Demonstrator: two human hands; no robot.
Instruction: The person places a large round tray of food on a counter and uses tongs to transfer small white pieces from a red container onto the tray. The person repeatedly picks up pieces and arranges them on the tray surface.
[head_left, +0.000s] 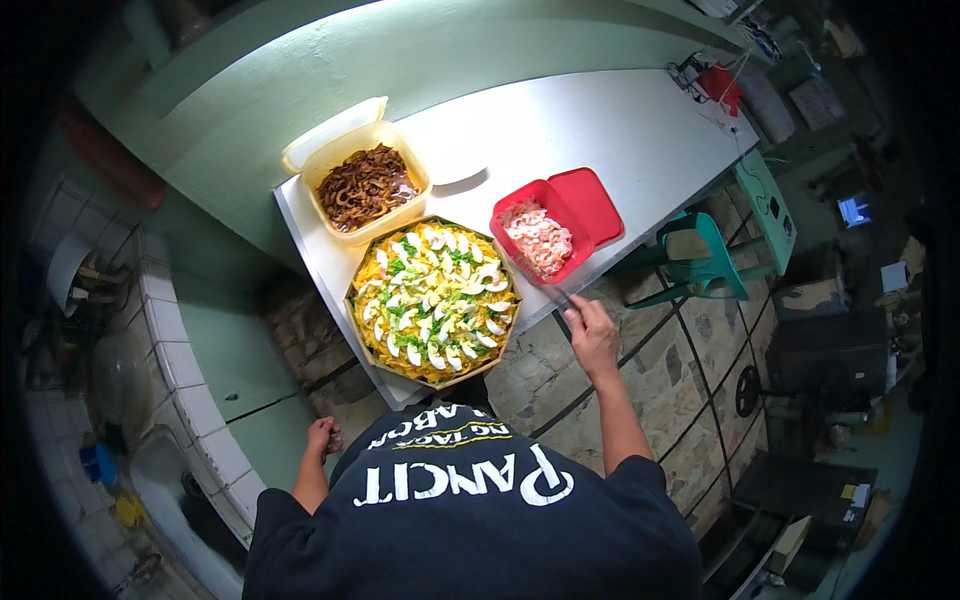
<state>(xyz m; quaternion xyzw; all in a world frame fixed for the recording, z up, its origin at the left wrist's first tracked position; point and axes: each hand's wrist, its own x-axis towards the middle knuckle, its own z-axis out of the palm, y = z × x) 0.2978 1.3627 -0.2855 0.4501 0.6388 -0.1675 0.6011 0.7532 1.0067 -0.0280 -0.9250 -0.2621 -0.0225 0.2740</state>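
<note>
My right hand [593, 335] grips the dark handle of a kitchen utensil [566, 299]. Its working end points to the near edge of a red plastic container [582, 262] and is too blurred to name. Pale pink peeled shrimp [540, 240] lie in that container. To its left, at the table's near edge, is an octagonal tray [353, 312] of yellow noodles [372, 335] topped with egg slices [440, 310] and chopped greens. Low at my left side hangs my left hand [323, 437], its fingers curled with nothing visible in them.
A pale yellow tub [408, 207] of brown strips in sauce stands behind the tray on the white table [580, 125], its lid [335, 132] against it. Right of the table is a green plastic chair [705, 255]. A tiled counter [190, 390] runs along the left.
</note>
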